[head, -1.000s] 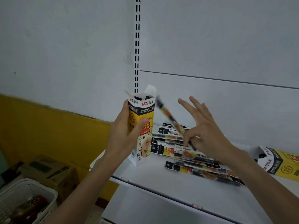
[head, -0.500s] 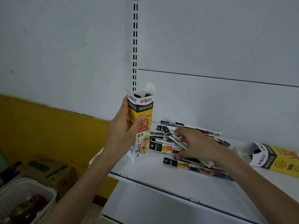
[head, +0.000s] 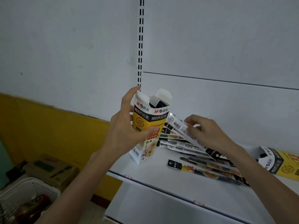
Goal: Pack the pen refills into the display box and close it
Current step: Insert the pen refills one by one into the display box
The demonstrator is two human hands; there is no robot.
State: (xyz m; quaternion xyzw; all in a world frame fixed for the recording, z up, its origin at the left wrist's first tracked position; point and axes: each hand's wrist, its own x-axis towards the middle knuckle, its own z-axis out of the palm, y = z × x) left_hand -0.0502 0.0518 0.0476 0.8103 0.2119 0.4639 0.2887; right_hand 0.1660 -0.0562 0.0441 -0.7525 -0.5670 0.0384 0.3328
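My left hand (head: 127,126) grips the yellow, black and white display box (head: 149,126), which stands upright on the white shelf (head: 161,173) with its top flaps open. Dark refill ends show inside the opening. My right hand (head: 208,131) pinches one packaged pen refill (head: 179,126) just right of the box, its upper end tilted toward the box. Under that hand lies a loose pile of pen refills (head: 205,165) in flat packets, spread across the shelf.
A second display box (head: 278,164) lies on its side at the shelf's right end, its open end facing left. A slotted upright (head: 140,42) runs up the wall behind. Below left stand cardboard boxes (head: 51,170) and a white basket (head: 30,193).
My right hand dropped one refill into the box, reached down to the pile, and now lifts another refill toward the box. My left hand has shifted higher on the box.
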